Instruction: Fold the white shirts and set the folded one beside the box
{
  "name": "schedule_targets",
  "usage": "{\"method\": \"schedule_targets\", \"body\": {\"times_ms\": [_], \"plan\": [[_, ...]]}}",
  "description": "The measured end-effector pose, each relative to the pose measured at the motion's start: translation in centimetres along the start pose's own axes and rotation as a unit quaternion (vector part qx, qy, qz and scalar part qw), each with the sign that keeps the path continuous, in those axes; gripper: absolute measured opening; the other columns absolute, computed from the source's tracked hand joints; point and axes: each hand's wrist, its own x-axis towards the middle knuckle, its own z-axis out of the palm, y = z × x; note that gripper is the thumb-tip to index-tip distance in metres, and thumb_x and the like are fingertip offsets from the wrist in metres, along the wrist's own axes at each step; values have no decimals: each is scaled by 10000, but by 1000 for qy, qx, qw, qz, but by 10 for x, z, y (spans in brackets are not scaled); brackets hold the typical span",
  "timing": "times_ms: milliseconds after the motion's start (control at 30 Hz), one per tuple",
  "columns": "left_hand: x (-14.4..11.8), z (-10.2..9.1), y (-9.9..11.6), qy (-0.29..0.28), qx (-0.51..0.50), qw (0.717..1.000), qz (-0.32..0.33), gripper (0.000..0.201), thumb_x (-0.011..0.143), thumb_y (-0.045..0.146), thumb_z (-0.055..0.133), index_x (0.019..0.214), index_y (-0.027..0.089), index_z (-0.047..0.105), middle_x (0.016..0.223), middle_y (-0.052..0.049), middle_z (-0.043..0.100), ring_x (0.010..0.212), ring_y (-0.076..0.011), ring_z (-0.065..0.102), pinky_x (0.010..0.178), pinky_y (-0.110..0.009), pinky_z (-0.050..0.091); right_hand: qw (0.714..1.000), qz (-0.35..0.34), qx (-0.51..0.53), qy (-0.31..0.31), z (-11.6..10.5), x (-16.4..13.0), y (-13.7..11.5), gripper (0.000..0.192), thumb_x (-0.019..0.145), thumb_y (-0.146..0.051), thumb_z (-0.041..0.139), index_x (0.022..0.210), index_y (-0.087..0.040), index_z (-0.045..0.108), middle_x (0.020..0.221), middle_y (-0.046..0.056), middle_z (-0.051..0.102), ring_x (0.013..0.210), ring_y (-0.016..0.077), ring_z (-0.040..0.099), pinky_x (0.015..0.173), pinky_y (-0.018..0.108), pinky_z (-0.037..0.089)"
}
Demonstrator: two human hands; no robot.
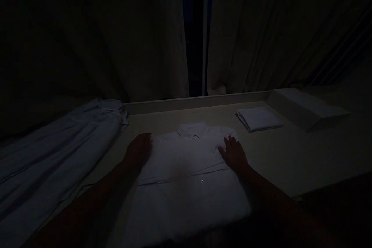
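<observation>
We see only our two forearms and hands in this dim view, and both are bare: no sleeves reach into the frame, so whatever we wear above ends out of sight. Our left hand (139, 149) shows no ring, watch or band that we can make out, though the poor light leaves it mostly a dark shape with its fingers hard to separate. Our right hand (234, 153) is a little clearer, its fingers distinct, with no glove, no jewellery and nothing at the wrist. Nails and finer marks are too dark for us to tell.
</observation>
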Motion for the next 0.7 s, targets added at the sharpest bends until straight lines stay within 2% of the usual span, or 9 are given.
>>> {"method": "schedule_targets", "body": {"times_ms": [67,133,233,333,400,500,533,600,700], "plan": [[-11,15,6,-16,10,998,58,614,930,507,293,1413,153,428,1512,-116,387,1405,-250,324,1152,-372,242,1000,-1,3,-4,-1,0,0,740,945,-631,253,1464,-116,370,1543,173,287,1438,302,213,1148,475,124],[-20,34,11,-26,33,995,94,667,910,572,337,1442,176,403,1552,-120,310,1437,-276,258,1156,-414,228,1000,0,3,-2,-2,0,-1,734,947,-625,256,1465,-117,368,1544,173,285,1439,301,208,1147,478,124],[-24,55,12,-6,49,995,89,711,900,610,354,1467,180,363,1567,-145,263,1449,-296,218,1156,-455,213,1000,0,-2,4,-1,-1,0,733,946,-627,265,1467,-122,367,1547,169,282,1442,299,199,1150,471,120],[-23,57,6,10,13,995,94,705,886,596,410,1460,189,366,1568,-123,270,1451,-280,217,1160,-430,229,1000,-2,-4,6,2,0,1,737,945,-630,261,1467,-120,367,1544,169,289,1440,300,206,1150,469,126],[-21,48,-1,62,-31,996,49,682,881,561,444,1440,176,385,1543,-123,326,1423,-272,287,1137,-408,292,1000,-3,-2,7,3,0,2,739,945,-631,257,1467,-119,366,1543,169,291,1440,302,206,1149,472,131],[-19,29,-14,152,-80,979,-112,579,886,477,460,1362,149,470,1396,-147,508,1258,-264,506,1028,-394,425,1000,-7,5,8,5,0,2,748,941,-635,261,1464,-112,370,1543,174,289,1440,309,204,1148,479,132],[-18,24,-18,153,-89,971,-160,538,883,446,466,1327,144,503,1314,-147,573,1170,-257,571,972,-387,463,1000,-8,7,11,5,0,3,747,941,-634,261,1462,-110,373,1543,175,287,1440,312,204,1148,482,130],[-15,16,-25,117,-100,966,-209,473,865,396,485,1254,137,563,1160,-131,661,1023,-237,642,878,-357,504,1000,-8,12,15,6,0,3,743,942,-631,258,1457,-111,381,1541,176,290,1437,315,212,1147,487,133],[-5,14,-29,64,-102,970,-210,439,808,398,552,1143,125,627,1036,-113,710,935,-233,670,815,-324,515,1000,-7,14,12,5,0,2,746,938,-635,259,1454,-112,388,1538,177,298,1434,318,222,1145,487,142]]}}
